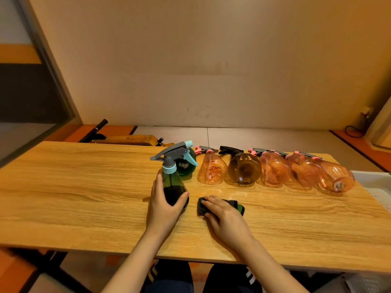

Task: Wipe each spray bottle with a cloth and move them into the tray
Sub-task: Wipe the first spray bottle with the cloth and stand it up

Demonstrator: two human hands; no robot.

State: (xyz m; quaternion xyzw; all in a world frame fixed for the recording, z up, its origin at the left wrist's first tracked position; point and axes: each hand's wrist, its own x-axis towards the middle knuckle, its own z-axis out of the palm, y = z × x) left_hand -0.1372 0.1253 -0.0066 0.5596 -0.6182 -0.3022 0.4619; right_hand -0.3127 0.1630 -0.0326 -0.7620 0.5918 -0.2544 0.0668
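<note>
Both hands work near the middle of the wood-grain surface (pixel 84 187): the left hand (pixel 164 203) wraps its fingers and thumb around the belly of an upright dark green translucent plastic spray bottle (pixel 172 182) with a grey trigger head, while the right hand (pixel 224 216) lies on a folded dark grey cloth (pixel 234 205), fingers curled over its edge. Bottle and cloth sit just beside each other, the bottle's long axis vertical, so the right hand is nearer for bringing cloth to the smooth, rounded plastic. Along the far edge lie more bottles on their sides: another green one (pixel 187 164), an amber one (pixel 243 168) and several pink ones (pixel 275 171). A white perforated tray (pixel 376 187) sits at the right edge, apparently empty.
</note>
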